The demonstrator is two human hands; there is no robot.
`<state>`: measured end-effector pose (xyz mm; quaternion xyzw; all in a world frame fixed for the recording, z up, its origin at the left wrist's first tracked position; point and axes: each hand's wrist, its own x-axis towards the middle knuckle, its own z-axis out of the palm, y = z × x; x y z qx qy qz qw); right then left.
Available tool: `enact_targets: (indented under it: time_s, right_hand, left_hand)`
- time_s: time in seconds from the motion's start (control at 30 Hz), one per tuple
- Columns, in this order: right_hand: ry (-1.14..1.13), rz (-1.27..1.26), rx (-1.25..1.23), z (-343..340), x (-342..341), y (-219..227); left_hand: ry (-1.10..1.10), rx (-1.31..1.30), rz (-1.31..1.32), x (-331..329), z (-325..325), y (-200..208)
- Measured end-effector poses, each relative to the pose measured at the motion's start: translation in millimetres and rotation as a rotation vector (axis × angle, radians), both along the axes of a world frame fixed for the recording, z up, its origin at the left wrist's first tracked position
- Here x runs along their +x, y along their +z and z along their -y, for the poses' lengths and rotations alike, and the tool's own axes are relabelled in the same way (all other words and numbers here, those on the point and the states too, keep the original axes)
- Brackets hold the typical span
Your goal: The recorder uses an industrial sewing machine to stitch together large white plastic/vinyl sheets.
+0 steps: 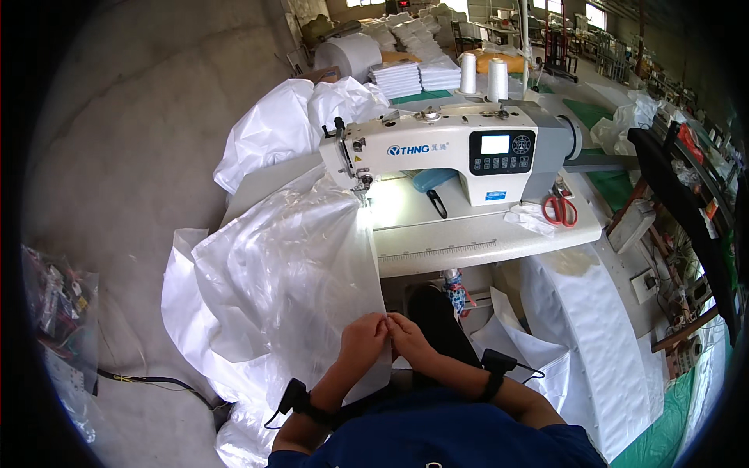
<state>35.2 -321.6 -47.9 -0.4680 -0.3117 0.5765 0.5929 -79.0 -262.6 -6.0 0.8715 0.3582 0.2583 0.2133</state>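
Note:
A large sheet of translucent white plastic [289,265] hangs over the near left side of the sewing table. Its right edge runs from under the needle of a white sewing machine [413,148] down to my lap. My left hand [363,337] pinches that edge. Right beside it, my right hand [407,335] closes on the same edge, with the fingertips of both hands together. The lamp by the needle lights the machine bed [437,248] brightly. What lies between my fingertips is mostly hidden.
Red-handled scissors [560,211] and black thread snips [437,204] lie on the machine table. Two white thread cones [497,80] stand behind the machine. More white sheeting [593,320] hangs at the right. Folded white stacks [396,80] sit at the back.

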Motion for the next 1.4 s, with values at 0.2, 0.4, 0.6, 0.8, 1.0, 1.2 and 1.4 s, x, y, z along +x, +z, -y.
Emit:
enact_targets:
  time_s: [0.2, 0.4, 0.6, 0.8, 1.0, 1.2, 1.4]
  right_hand:
    - [0.047, 0.059, -0.065, 1.6, 5.4, 12.6]
    - [0.099, 0.21, -0.035, 1.9, 0.6, -1.3]
    - [0.027, 0.143, -0.026, 8.4, 3.3, 0.5]
    - [0.14, 0.117, -0.13, -2.9, 6.6, 4.3]
    - [0.02, 0.258, -0.029, -12.7, 16.7, -21.0]
    - [0.161, 0.298, 0.097, -66.3, -46.9, -88.2]
    - [0.059, 0.252, 0.129, -75.5, -27.5, -51.9]
  left_hand:
    - [0.25, 0.38, -0.21, -7.6, 20.8, 21.8]
    - [0.193, 0.365, -0.184, -22.6, 0.0, -15.7]
    - [0.129, 0.081, -0.107, -6.0, 18.6, -1.1]
    - [0.06, 0.234, -0.152, -8.1, 35.1, -1.7]
    - [-0.223, 0.472, -0.143, -3.5, 46.4, -16.0]
    - [-0.373, 0.108, -0.531, -57.6, 55.8, -61.9]
    - [-0.356, 0.022, -0.383, -35.8, 72.4, -46.9]
